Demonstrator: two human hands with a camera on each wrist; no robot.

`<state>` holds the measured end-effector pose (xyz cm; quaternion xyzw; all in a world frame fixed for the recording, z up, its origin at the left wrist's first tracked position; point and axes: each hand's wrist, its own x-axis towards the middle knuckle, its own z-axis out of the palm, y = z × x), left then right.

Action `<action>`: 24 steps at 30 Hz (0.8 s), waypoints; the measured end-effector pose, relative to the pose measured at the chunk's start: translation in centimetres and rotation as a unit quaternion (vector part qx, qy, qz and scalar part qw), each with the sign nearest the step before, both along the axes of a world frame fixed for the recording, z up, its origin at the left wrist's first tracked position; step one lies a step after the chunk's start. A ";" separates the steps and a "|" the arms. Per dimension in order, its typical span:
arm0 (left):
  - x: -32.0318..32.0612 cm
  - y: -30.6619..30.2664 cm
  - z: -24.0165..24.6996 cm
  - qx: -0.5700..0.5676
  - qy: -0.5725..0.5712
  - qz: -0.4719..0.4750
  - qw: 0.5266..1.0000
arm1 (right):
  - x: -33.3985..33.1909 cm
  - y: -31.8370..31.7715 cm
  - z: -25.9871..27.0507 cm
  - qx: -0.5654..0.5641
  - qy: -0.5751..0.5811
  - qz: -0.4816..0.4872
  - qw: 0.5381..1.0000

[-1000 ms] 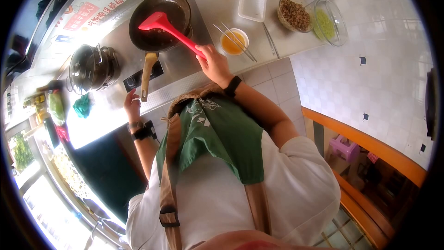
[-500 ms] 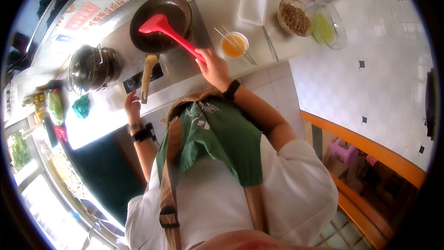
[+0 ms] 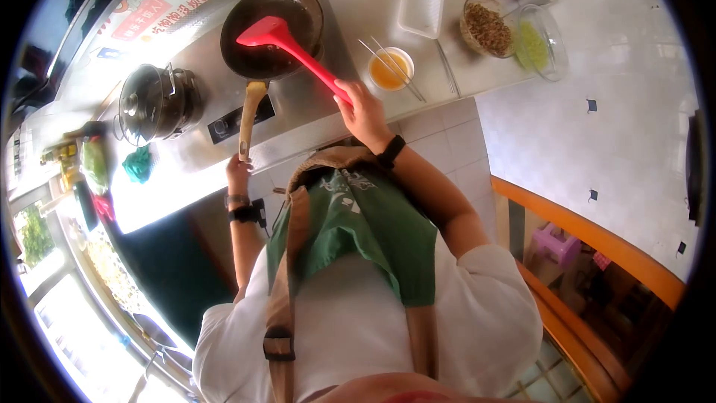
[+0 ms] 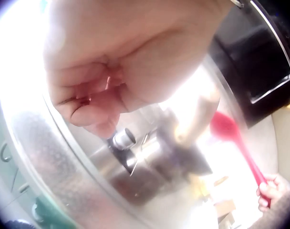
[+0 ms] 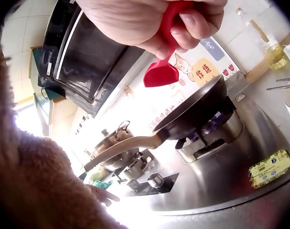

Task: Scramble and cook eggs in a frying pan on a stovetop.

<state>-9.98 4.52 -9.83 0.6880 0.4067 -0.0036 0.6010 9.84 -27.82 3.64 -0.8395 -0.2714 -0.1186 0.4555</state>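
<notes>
- Gripping the red spatula [image 3: 298,52] firmly, our right hand [image 3: 365,116] keeps its blade raised over the frying pan [image 3: 257,63] — no change there.
- Our left hand [image 3: 239,174] has slid below the pan handle [image 3: 248,116] (beside a stove knob [image 4: 122,139]); its grasp we cannot tell.
- Stirring, we judge, is paused.

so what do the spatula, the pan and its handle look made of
Spatula: bright red, matte, one smooth piece, so likely silicone or plastic. Pan: dark, dull bowl, probably non-stick coated metal. Handle: pale tan, looks like wood, though wood-look plastic is possible.
</notes>
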 end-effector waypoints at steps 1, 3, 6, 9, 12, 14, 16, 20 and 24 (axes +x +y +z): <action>-0.1 -0.5 -0.4 -0.010 0.010 -0.018 1.000 | -0.1 -0.1 -0.2 -0.002 0.008 -0.002 1.000; -0.6 -2.1 -0.8 -0.026 0.014 -0.065 0.997 | -0.4 -0.6 -0.3 -0.010 0.023 0.000 1.000; -0.1 -5.0 0.2 -0.064 0.041 -0.083 0.994 | -0.3 -1.2 0.4 0.011 0.034 0.007 0.999; 1.0 -7.3 0.4 -0.081 0.010 -0.114 0.990 | 0.0 -2.3 1.6 0.037 0.133 0.026 0.990; 3.0 -10.3 0.9 -0.070 -0.033 -0.146 0.986 | 2.0 -4.3 1.5 0.061 0.116 0.021 0.991; 5.3 -12.7 1.7 -0.058 -0.034 -0.186 0.980 | 4.0 -6.8 0.7 0.064 0.052 -0.005 0.997; 7.7 -15.4 2.5 -0.083 -0.052 -0.189 0.977 | 5.9 -9.7 0.5 0.075 0.067 -0.019 0.995; 14.0 -21.6 2.8 -0.204 -0.082 -0.158 0.963 | 9.3 -16.3 0.1 0.046 0.048 -0.049 0.997; 19.0 -27.2 0.9 -0.281 -0.062 -0.095 0.953 | 10.3 -20.7 -0.4 0.023 0.099 -0.038 0.994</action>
